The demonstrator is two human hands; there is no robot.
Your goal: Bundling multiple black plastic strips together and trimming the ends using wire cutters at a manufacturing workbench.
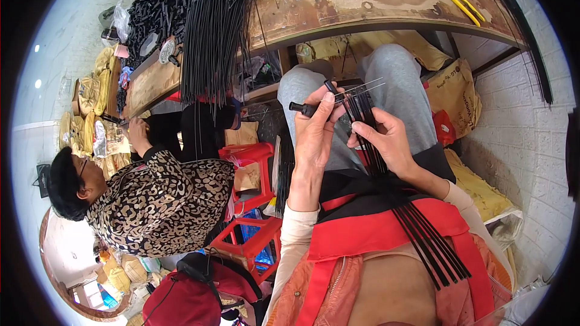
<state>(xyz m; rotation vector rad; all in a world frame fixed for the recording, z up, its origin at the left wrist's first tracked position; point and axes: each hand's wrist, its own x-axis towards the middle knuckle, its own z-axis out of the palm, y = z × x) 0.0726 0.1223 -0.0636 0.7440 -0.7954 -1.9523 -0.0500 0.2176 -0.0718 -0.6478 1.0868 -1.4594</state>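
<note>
Head view, single entry. Step in hand, as judged: arranging fine wires (371, 81) against the upper part of a bundle of black strips (417, 229). Next move seems to call for a steady hold on the bundle and careful alignment.
Left hand (314, 127): fingers closed, gripping a black tube-shaped piece (302, 108); its exact contact with the wires you cannot tell.
Right hand (386, 142): thumb and fingers pinched on the bundle, whose lower ends trail over your red apron (338, 238).
Yellow-handled pliers (461, 8): on the worktop (344, 9), beyond both hands.
</note>
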